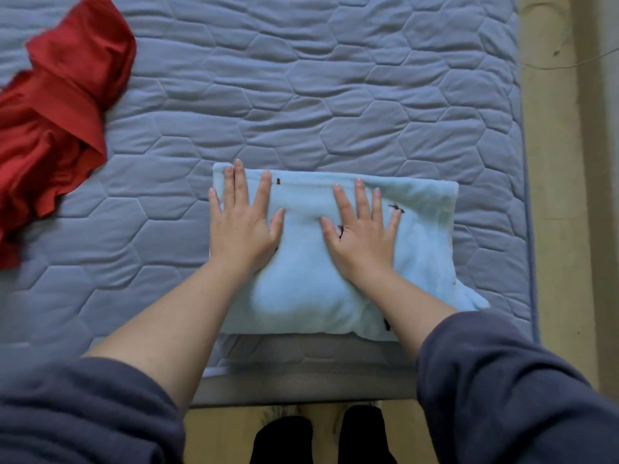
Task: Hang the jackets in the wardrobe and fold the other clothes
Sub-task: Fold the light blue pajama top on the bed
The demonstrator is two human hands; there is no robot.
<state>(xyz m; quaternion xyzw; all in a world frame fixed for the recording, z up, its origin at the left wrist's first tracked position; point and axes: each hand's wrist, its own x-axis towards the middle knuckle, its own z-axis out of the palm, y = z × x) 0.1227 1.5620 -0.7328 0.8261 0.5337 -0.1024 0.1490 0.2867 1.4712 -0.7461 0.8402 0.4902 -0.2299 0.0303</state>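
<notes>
A light blue fleece garment [308, 289] lies folded into a thick rectangle near the front edge of the mattress [301, 95]. It has small dark marks on it. My left hand [243, 222] presses flat on its left part, fingers spread. My right hand [363, 236] lies flat on its middle, fingers spread too. Neither hand grips the cloth. A crumpled red garment [53, 128] lies unfolded at the mattress's far left, apart from both hands.
The grey-blue quilted mattress stretches away ahead of me. Its right edge [529, 229] borders a strip of yellowish floor [556, 195]. A thin cable [569, 63] lies on that floor at the upper right. My dark-socked feet [321, 440] stand at the mattress's front edge.
</notes>
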